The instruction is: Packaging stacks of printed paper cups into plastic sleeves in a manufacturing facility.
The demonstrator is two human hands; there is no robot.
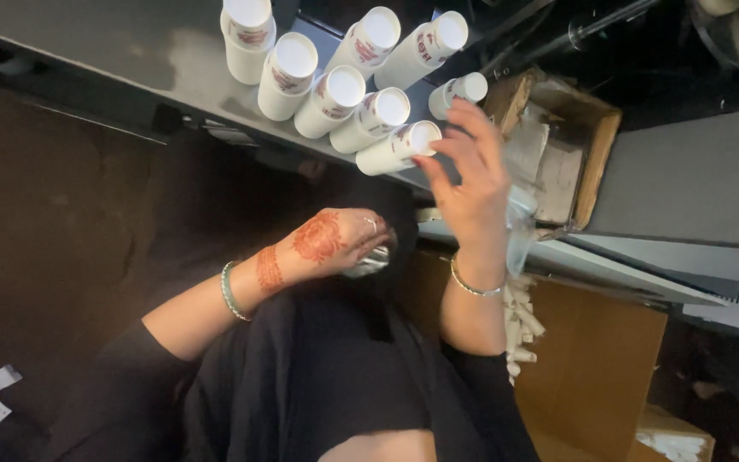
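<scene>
1. Head view, near the middle: right hand raised with fingers spread, thumb and fingertips touching the open end of a white cylindrical paper cup with red print; grip loose, not clenched round it.
2. Same cup standing at the near edge of the dark grey surface, closest to the body among a cluster of eight like white paper cups, all set close together, several touching.
3. Lower and to the left: left hand, patterned with reddish-brown henna, closed around a small shiny crumpled piece of clear wrap or foil; material hard to tell.
4. A green bangle on the left wrist, a thin gold bangle on the right wrist, black sleeves below.
5. Right of the cups: an open brown cardboard box with pale paper inside.
6. Lower right: a larger brown cardboard box and a bundle of small white rolls just beside the right forearm.
</scene>
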